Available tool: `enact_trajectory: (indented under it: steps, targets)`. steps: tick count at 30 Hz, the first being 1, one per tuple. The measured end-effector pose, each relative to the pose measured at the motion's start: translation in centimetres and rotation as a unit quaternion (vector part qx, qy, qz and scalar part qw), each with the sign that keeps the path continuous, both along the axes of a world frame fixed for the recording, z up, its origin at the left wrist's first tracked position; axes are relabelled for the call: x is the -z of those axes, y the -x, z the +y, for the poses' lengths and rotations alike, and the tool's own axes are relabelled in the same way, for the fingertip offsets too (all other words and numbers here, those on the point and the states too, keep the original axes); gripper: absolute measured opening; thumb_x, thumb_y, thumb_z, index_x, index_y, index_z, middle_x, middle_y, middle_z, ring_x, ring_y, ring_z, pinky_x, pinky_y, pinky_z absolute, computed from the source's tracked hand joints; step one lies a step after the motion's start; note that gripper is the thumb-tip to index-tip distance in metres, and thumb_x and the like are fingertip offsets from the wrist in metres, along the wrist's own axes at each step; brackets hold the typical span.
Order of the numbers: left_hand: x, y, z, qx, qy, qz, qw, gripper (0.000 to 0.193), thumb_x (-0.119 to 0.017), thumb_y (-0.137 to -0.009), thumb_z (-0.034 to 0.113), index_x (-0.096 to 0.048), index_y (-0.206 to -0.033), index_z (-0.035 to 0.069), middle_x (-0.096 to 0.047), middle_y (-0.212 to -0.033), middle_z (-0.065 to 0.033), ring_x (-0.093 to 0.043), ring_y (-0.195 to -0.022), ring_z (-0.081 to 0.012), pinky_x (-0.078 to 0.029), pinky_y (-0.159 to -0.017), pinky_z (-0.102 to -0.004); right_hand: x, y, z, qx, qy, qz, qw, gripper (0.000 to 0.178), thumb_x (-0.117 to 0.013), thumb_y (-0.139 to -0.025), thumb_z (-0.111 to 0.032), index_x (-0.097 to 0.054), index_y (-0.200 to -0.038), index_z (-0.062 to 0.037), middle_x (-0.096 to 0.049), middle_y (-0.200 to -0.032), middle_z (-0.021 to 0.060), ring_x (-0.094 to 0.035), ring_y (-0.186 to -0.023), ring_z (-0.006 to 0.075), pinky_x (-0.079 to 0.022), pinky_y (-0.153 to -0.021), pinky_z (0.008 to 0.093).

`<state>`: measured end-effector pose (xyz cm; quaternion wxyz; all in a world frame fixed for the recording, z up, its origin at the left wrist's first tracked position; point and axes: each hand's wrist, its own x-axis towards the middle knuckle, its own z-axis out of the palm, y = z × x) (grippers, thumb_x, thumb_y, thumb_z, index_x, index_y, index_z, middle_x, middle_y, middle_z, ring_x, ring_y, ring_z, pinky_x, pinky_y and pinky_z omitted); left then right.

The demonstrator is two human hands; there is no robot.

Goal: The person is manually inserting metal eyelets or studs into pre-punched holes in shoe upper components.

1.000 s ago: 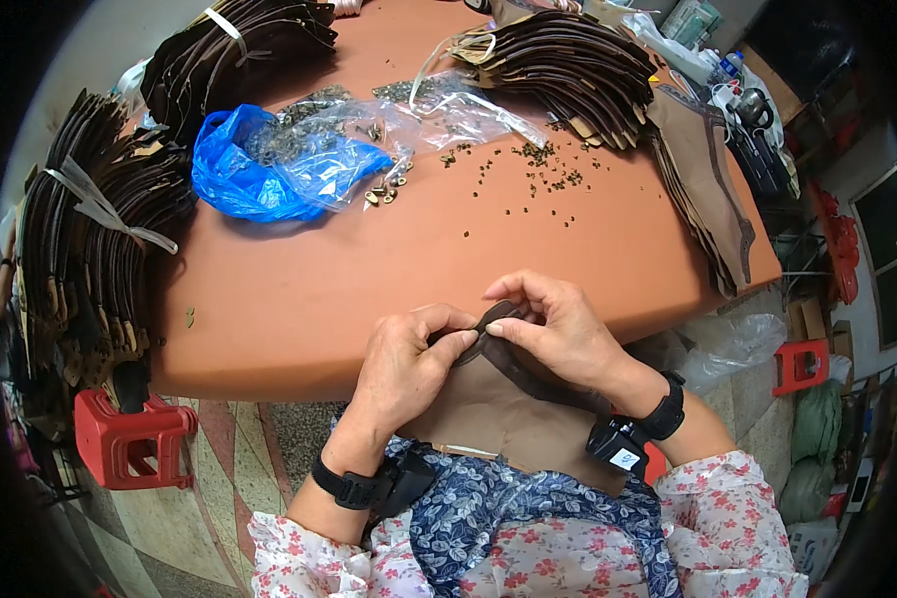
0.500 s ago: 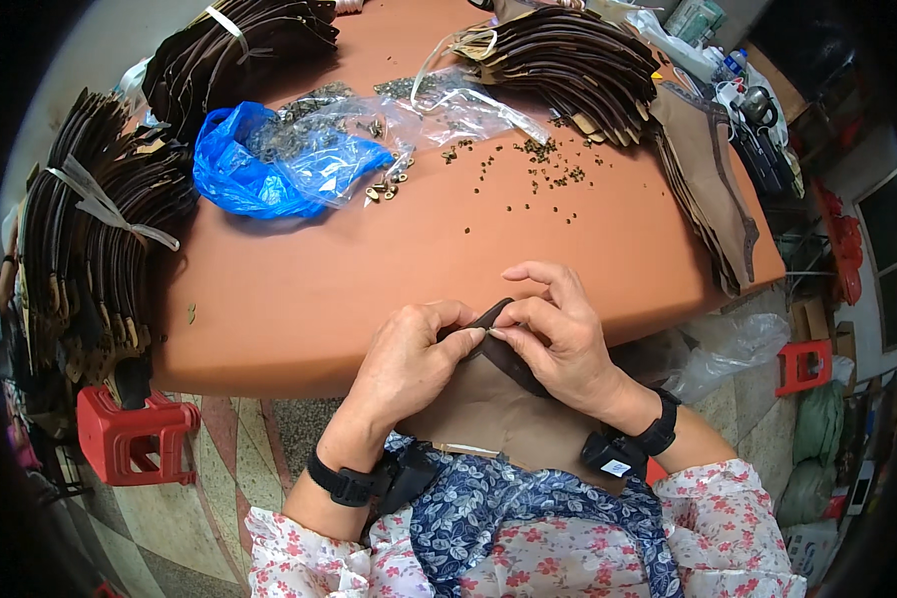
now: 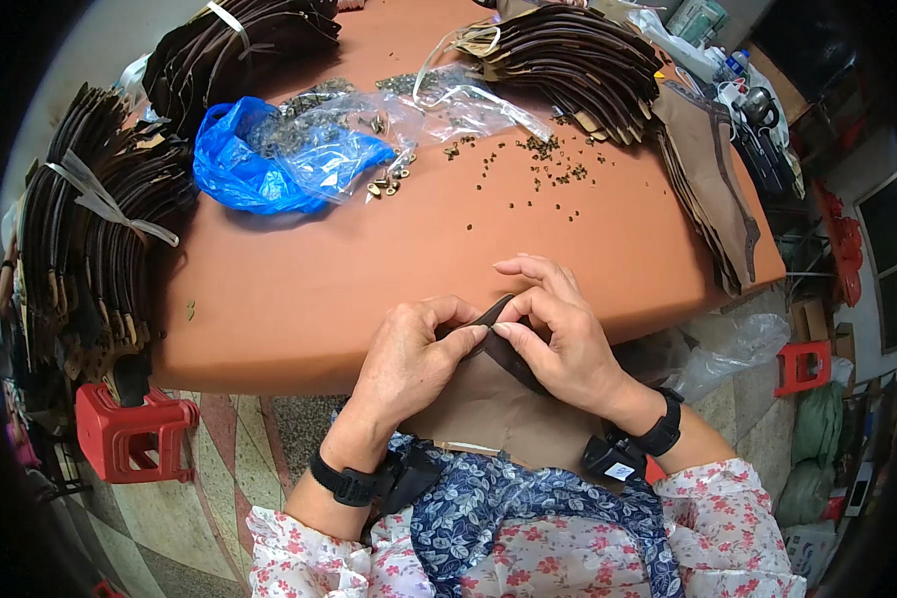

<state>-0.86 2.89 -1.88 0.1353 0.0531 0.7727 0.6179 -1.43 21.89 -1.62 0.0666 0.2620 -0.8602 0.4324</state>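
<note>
A brown leather piece (image 3: 508, 414) with a darker edge band lies over my lap and rises to the table's front edge. My left hand (image 3: 409, 354) pinches its dark upper corner between thumb and fingers. Close against it, my right hand (image 3: 560, 344) has thumb and index finger pressed together at the same band, the other fingers raised and bent. Whatever tiny part sits between the fingertips is too small to make out. Beyond my hands, small brass-coloured metal fittings (image 3: 568, 174) lie scattered on the table (image 3: 369, 269).
At the left stands a tied stack of dark leather pieces (image 3: 90, 229); another bundle (image 3: 568, 65) lies at the back. A blue plastic bag (image 3: 239, 169) and clear bags of metal parts sit between. Loose brown pieces (image 3: 708, 179) hang over the right edge. A red stool (image 3: 135, 434) stands lower left.
Both hands stay at the same corner of the leather. My right hand has shifted very slightly left, its raised fingers a little more bent. Nothing else visibly differs.
</note>
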Motion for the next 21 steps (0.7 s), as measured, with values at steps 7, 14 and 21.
enact_trajectory:
  steps: [7,14,21]
  targets:
    - [0.1,-0.2,0.2,-0.024,0.000,0.028,0.999,0.010,-0.067,-0.082,0.004,-0.070,-0.089,-0.003,-0.066,-0.074,-0.0015,-0.056,-0.068,-0.0064,-0.045,-0.061,-0.0230,-0.4,-0.2,-0.6,0.015,-0.006,-0.014,1.000,0.009,-0.065,-0.076,-0.001,-0.057,-0.078,-0.0011,-0.057,-0.117,0.0159,-0.052,-0.110,0.0329,-0.040,-0.094,0.0417]
    - [0.4,-0.6,0.8,-0.060,0.038,0.096,0.993,0.010,-0.068,-0.081,0.004,-0.069,-0.088,-0.003,-0.066,-0.073,-0.0033,-0.057,-0.068,-0.0074,-0.045,-0.061,-0.0230,0.3,-0.2,-1.1,0.021,0.009,-0.027,0.999,0.009,-0.064,-0.076,-0.001,-0.055,-0.079,-0.0003,-0.058,-0.106,0.0163,-0.056,-0.099,0.0330,-0.044,-0.085,0.0410]
    - [1.2,-0.5,0.1,-0.044,-0.013,0.067,0.997,0.010,-0.068,-0.080,0.004,-0.069,-0.087,-0.003,-0.067,-0.075,-0.0104,-0.061,-0.066,-0.0129,-0.047,-0.059,-0.0267,-0.1,0.2,-0.5,0.029,0.101,-0.219,0.970,0.017,-0.063,-0.082,-0.003,-0.056,-0.097,0.0012,-0.060,-0.083,0.0096,-0.060,-0.075,0.0193,-0.049,-0.070,0.0312]
